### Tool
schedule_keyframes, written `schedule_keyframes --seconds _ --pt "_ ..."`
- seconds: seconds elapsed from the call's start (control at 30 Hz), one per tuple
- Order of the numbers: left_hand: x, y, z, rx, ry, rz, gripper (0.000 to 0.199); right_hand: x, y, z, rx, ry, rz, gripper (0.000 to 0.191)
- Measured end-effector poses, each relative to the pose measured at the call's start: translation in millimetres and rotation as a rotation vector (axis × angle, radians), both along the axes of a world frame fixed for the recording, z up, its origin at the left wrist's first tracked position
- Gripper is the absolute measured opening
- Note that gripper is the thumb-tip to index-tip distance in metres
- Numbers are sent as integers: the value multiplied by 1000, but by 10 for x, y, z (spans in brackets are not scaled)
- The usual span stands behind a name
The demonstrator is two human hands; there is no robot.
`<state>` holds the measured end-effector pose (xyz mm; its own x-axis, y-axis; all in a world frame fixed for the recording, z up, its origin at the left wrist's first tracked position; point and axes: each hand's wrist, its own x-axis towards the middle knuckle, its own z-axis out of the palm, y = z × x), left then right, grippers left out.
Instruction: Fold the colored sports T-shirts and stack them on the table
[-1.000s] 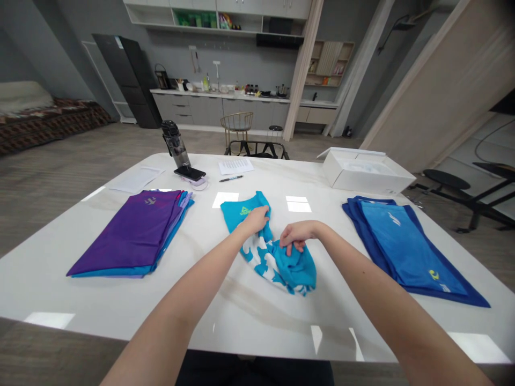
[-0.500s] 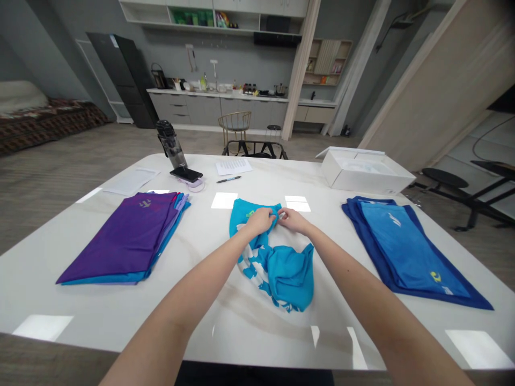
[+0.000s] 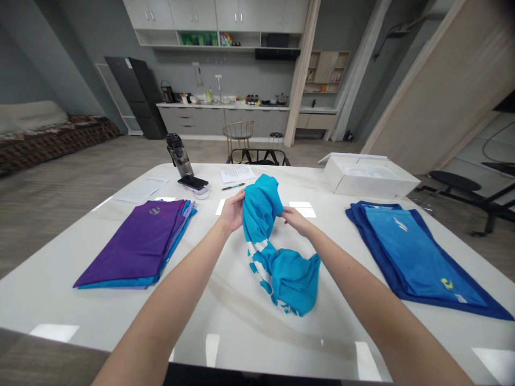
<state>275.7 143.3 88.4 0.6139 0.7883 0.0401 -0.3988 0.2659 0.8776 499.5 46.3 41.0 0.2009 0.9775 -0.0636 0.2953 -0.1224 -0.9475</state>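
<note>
Garment point(image 3: 263, 254), teal-and-white, is slanting lengthwise, rightward, toward the table's near edge point(image 3: 245, 362). Left hand point(image 3: 232, 212) and right hand point(image 3: 296, 219) are clamping fingers on its far end.

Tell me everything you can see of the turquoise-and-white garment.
The turquoise-and-white garment looks like soft cloth, plain turquoise at both ends with white-patterned patches between. It is rumpled: the near end lies bunched on the white table, while the far end is held up, gripped by the left hand at one edge and touched by the right hand's fingertips at the other.
</note>
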Motion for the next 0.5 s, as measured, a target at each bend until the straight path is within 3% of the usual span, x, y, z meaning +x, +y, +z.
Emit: schedule_keyframes --seconds 0.1,0.2,0.27,0.33,0.4,0.43,0.5 --pt "-114 79 -23 -17 -13 86 24 -67 -41 169 102 251 -48 15" --pt "-155 111 -61 -27 10 230 20 -262 -174 436 160 412 55 16" --pt "-157 96 -88 -15 26 260 23 -464 -308 641 86 387 262 19" --pt "-162 61 -104 4 27 220 26 -653 -430 806 -82 276 574 22" --pt "-183 24 -104 5 25 166 29 -755 -486 880 -226 189 786 29" --pt "-199 11 -99 -10 30 142 30 -761 -480 874 -257 166 797 34" --pt "-237 -5 -89 -73 44 92 31 -695 -403 783 -208 122 568 40"
